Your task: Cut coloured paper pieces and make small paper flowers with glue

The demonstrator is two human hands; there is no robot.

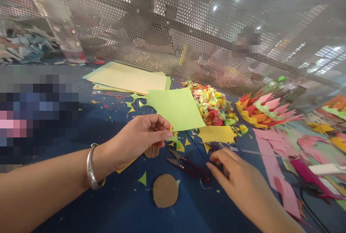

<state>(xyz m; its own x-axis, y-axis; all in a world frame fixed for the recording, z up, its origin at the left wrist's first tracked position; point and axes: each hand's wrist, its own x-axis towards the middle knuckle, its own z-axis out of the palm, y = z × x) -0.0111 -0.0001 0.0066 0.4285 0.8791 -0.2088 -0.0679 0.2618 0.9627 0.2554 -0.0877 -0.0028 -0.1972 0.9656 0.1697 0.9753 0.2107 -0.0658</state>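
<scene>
My left hand is closed in a pinch, with a small bit of yellow paper showing at the fingertips. Right behind them is a light green paper sheet; I cannot tell if they touch it. My right hand has thumb and forefinger closed at the end of a thin blue stick-like tool. Between the hands lie dark-handled thread snips, blades to the left. Nearer me is a round brown cardboard disc. A second brown disc is partly hidden under my left hand.
Behind are stacked paper sheets, a heap of colourful folded paper pieces and spiky paper rings. A yellow cut sheet, pink strips and a magenta-and-white tool lie right. A perforated metal screen stands behind.
</scene>
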